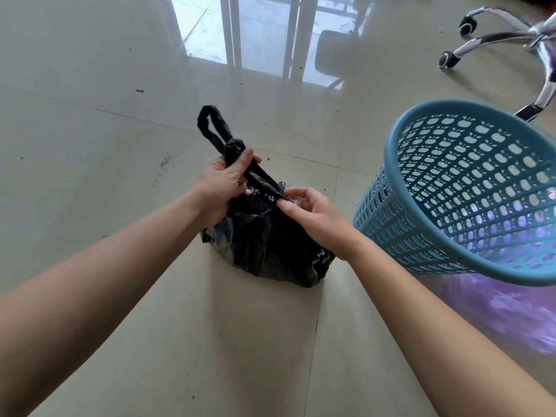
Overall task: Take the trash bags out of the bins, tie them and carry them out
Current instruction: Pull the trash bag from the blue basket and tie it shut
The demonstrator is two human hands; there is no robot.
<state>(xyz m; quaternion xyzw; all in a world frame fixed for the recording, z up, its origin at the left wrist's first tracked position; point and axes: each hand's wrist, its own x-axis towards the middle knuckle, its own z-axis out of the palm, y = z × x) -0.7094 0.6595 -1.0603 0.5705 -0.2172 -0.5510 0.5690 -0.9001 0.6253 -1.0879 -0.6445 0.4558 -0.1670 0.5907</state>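
A black trash bag (pixel 267 242) sits on the tiled floor (pixel 90 145), out of the bin, its neck gathered upward. The left hand (pixel 222 185) is clenched around a twisted handle strip, whose loop (pixel 210 127) sticks up above the fist. The right hand (pixel 313 218) pinches the other strip near the bag's mouth between thumb and forefinger, the remaining fingers (pixel 304 194) loosely curled. Just right of the bag stands a blue perforated bin (pixel 451 191) with purple plastic (pixel 511 311) beside its base. A chair's wheeled chrome base (pixel 511 37) lies beyond.
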